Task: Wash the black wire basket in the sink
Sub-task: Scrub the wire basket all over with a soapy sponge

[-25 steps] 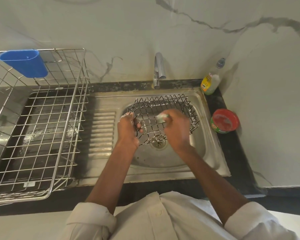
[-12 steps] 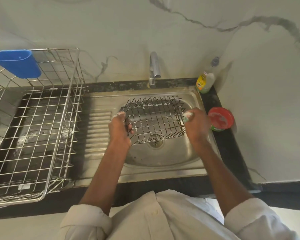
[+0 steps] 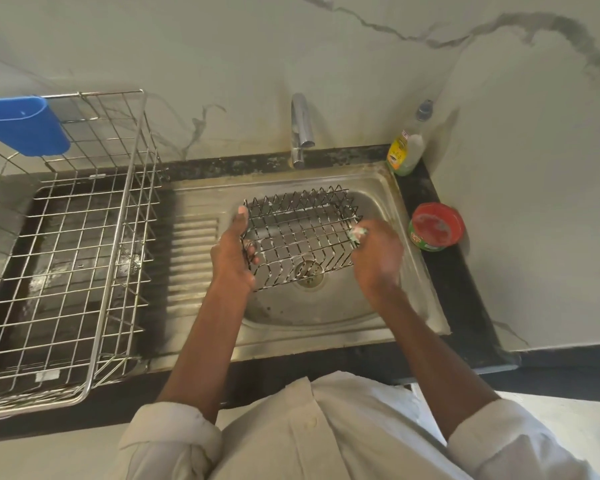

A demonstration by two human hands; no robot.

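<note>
The black wire basket (image 3: 300,237) is tilted up over the steel sink (image 3: 329,308), above the drain. My left hand (image 3: 234,256) grips its left end, thumb up on the rim and fingers hooked through the wires. At the basket's right end, my right hand (image 3: 378,254) is closed on a small green and white scrub pad (image 3: 358,233) pressed against the wires. White soap foam clings to several wires. Part of the pad is hidden inside my fist.
A tap (image 3: 301,128) stands behind the sink. A dish soap bottle (image 3: 406,147) and a red-lidded tub (image 3: 436,226) sit on the black counter at the right. A large steel drying rack (image 3: 94,258) with a blue holder (image 3: 25,124) fills the left.
My right hand with the scrub pad went from the middle of the basket to its right end. The basket's right side dropped a little. My left hand kept its grip.
</note>
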